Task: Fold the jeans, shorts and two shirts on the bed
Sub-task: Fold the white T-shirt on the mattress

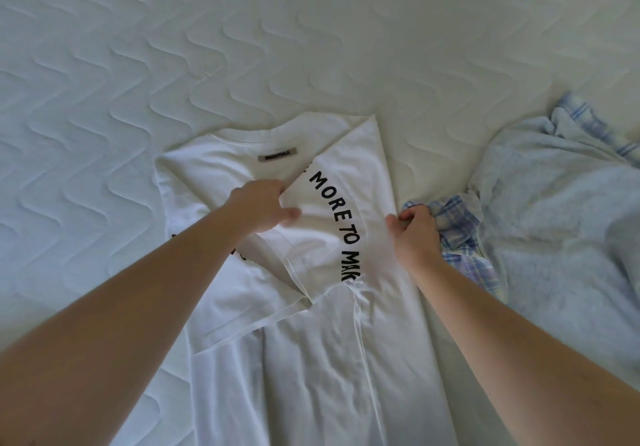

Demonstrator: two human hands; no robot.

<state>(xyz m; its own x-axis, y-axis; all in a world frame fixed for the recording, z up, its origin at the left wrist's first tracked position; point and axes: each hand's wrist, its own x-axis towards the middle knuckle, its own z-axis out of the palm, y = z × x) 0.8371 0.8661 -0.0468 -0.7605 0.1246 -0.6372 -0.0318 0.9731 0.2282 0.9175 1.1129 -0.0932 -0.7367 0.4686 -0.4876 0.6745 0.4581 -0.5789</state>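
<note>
Bed: white quilted mattress [311, 30], wavy stitching.
Shirt: white cotton T-shirt with black lettering [311, 341], centre, right side folded over.
Left hand [263, 205]: I pinch the flap.
Right hand [412, 234]: curled on the fold edge (probably gripping).
Beside: blue plaid garment [464, 237], unfolded.
Next: I'd fold the left side in.

A white quilted mattress cover [311, 30] fills the whole view from edge to edge, stitched with repeating wavy, S-shaped lines that run in rows across it. The pattern is clearest from nine o'clock up through twelve, where the fabric lies flat and smooth. Toward three o'clock the surface looks slightly more rumpled. Light is soft and even, cool in tone, a little brighter toward one o'clock and dimmer at the nine o'clock edge. No wall, floor or window shows.
</note>
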